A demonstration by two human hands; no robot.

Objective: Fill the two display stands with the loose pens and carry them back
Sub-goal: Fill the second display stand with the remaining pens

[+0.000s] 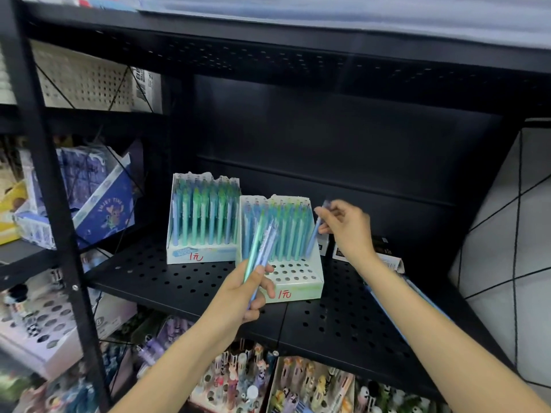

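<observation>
Two white display stands sit on a black perforated shelf. The left stand is packed with blue and green pens. The right stand has pens in its back rows and several bare holes in front. My left hand grips a small bunch of loose pens in front of the right stand. My right hand pinches a single blue pen, its tip down at the right stand's right end.
Small dark and white boxes lie behind my right wrist. A blue box stands on the neighbouring shelf at left. Below the shelf are trays of novelty pens. A black upright post borders the left side; a tiled wall lies right.
</observation>
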